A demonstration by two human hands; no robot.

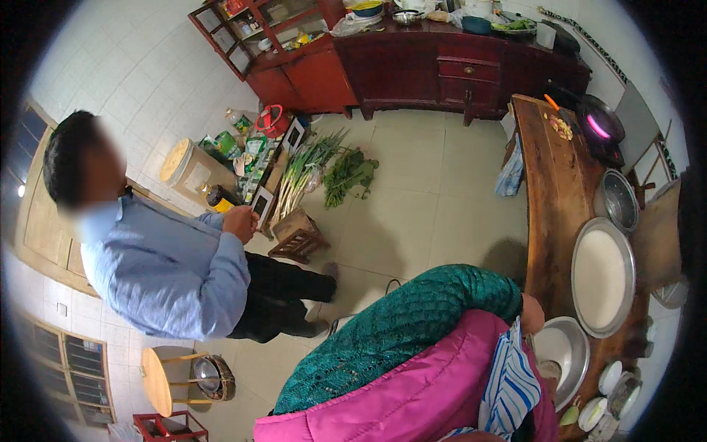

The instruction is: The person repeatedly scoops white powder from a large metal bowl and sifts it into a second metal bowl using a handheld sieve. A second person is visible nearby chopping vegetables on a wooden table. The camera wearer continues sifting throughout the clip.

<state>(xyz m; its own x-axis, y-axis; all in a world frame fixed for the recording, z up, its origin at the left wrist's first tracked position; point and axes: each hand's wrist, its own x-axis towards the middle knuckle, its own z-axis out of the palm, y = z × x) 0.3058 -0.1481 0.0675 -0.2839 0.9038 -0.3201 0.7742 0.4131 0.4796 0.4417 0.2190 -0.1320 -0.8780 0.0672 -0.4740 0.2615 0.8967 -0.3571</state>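
My left hand [532, 314], below a green knitted sleeve, is at the wooden table's near edge, beside the rim of a metal basin [581, 362] holding a pale white substance. Its fingers are mostly hidden, so its grip cannot be told. A brownish, skin-toned shape at the basin's near side is partly behind my blue-and-white striped apron [511, 381]; it may be my right hand, but this is unclear. Farther along the wooden table [558, 182] stand a larger metal basin [575, 276] filled with a similar pale substance and a metal pot [618, 201].
A dark pan [602, 124] sits on a glowing cooker at the table's far end, near chopped food [560, 128] and an orange-handled tool. Small bowls [610, 377] stand beyond the basin. Another person [165, 265] stands behind me. Green onions [304, 171] and leafy greens [351, 174] lie on the floor.
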